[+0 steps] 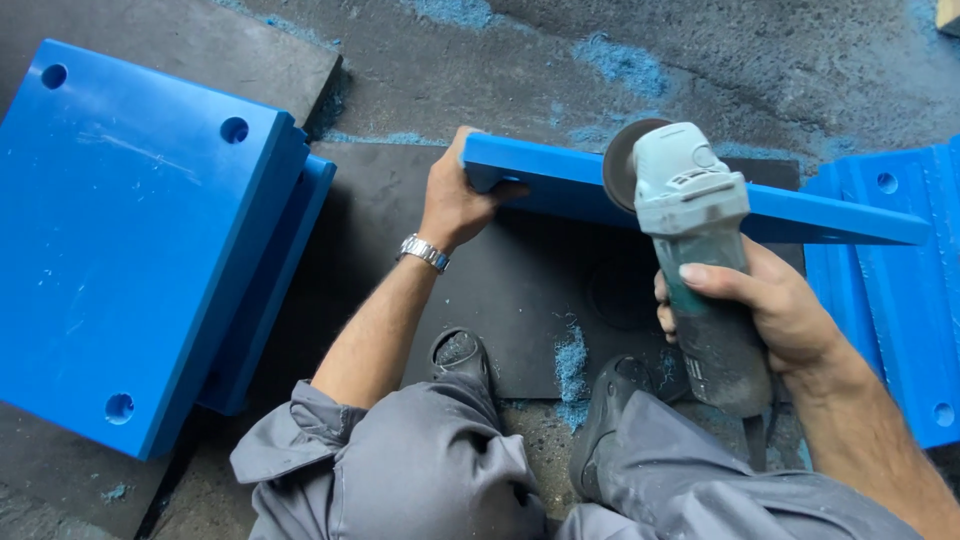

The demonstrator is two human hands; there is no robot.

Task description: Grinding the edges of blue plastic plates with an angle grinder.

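Dusty concrete floor (420,70), black mat (520,290) at centre. Left hand (455,205) clamped on blue plastic board (800,215), upright on edge, centre frame. Right hand (775,315) wrapped round grinder (695,240). Probably stiff, heavyish, slippery; best gripped at the end.

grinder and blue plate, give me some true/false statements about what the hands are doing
1. The right hand holds the grinder. True.
2. The left hand rests flat on the floor. False: it grips the end of the blue plate, which stands on edge.
3. The grinder's disc is at the plate's edge. True.
4. The left wrist is bare. False: it wears a metal watch.
5. Blue dust lies on the black mat. True.
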